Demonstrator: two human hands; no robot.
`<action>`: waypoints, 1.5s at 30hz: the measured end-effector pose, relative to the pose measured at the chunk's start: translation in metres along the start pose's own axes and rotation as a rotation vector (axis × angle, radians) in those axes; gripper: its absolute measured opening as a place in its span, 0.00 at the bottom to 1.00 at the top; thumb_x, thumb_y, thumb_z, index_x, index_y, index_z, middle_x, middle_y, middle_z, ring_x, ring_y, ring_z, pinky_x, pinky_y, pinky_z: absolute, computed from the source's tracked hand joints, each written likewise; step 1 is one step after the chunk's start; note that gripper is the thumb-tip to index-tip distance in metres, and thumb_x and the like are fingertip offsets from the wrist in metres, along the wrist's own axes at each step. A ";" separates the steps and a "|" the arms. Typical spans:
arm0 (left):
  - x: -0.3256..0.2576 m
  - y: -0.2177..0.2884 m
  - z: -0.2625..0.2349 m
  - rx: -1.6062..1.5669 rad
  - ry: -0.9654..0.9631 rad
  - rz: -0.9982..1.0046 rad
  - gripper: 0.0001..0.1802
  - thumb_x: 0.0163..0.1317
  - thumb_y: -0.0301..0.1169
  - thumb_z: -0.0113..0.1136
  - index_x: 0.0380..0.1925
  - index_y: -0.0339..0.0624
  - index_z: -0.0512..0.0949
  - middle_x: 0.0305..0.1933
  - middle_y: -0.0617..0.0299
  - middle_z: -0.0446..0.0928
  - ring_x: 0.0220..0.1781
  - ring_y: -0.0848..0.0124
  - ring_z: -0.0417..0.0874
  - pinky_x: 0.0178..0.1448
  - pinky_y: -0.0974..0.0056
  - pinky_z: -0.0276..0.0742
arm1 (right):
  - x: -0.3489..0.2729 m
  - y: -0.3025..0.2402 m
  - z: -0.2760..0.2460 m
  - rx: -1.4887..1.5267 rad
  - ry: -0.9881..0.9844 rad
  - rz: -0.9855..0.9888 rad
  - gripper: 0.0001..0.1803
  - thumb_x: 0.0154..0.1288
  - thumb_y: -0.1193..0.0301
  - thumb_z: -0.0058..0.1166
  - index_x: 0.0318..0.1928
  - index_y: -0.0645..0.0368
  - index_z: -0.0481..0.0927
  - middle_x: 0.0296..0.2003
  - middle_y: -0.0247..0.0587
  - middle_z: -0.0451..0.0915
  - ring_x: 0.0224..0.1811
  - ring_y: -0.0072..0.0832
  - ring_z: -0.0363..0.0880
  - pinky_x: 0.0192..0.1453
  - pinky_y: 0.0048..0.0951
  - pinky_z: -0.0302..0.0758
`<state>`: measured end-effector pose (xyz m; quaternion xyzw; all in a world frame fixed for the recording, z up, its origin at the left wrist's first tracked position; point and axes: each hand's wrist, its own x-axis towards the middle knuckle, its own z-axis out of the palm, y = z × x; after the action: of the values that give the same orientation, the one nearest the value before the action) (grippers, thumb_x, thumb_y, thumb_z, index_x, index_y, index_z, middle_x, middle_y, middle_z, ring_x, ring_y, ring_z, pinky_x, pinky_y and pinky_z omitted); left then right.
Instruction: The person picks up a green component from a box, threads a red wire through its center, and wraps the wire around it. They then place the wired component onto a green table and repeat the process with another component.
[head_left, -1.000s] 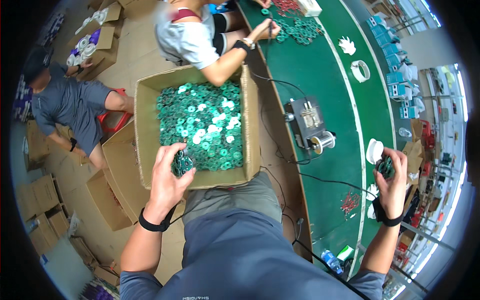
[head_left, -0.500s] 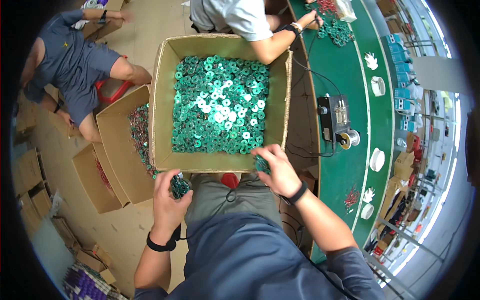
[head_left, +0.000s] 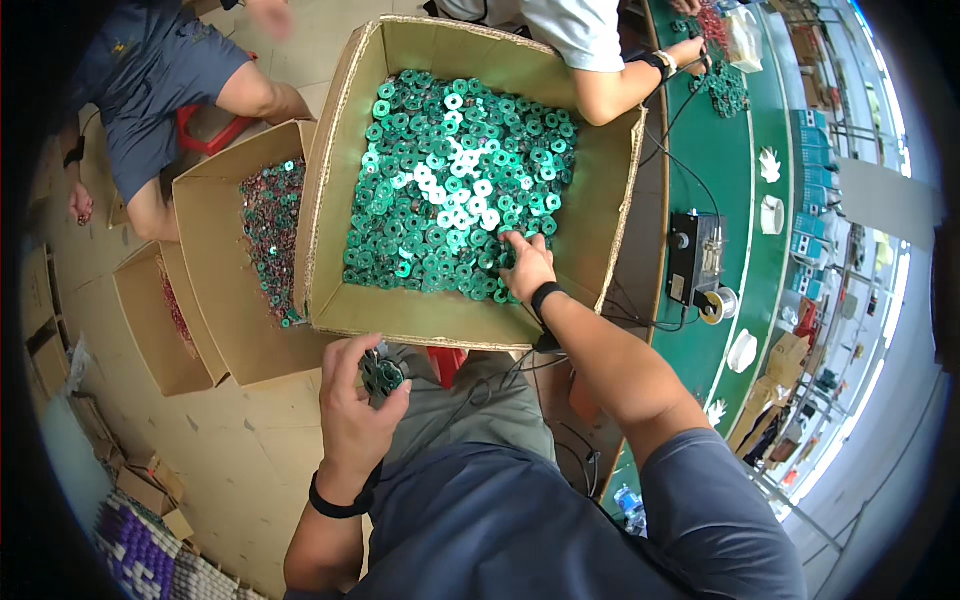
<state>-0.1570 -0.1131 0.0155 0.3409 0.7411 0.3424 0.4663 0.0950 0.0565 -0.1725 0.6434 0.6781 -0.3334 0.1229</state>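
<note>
My left hand is closed around a small stack of green ring-shaped circuit boards, just in front of the big cardboard box. Inside that box lies a thick heap of the same green ring boards, shiny in the middle. My right hand reaches over the near right wall into the heap. Its fingers are bent around green boards at the heap's near right part; exactly how many they grip is hidden.
Left of the box stand two lower cartons with red and green parts. A seated person is at far left; another person's arm crosses the box's far right corner. The green bench on the right holds a black device with a wire spool.
My right hand has gone from the box's near edge, where it held green boards, forward into the heap. My left hand still holds its stack. The view has shifted.
</note>
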 end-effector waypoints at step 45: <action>0.021 -0.013 -0.017 0.179 -0.089 0.041 0.32 0.51 0.18 0.70 0.58 0.45 0.76 0.57 0.56 0.73 0.56 0.63 0.81 0.51 0.59 0.84 | -0.002 -0.006 0.001 -0.744 -0.179 -1.110 0.29 0.70 0.64 0.48 0.70 0.25 0.70 0.70 0.38 0.65 0.66 0.43 0.69 0.44 0.44 0.87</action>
<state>-0.1818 -0.1058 0.0005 0.4112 0.7399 0.2688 0.4595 0.0889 0.0546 -0.1705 0.0844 0.9651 -0.1434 0.2023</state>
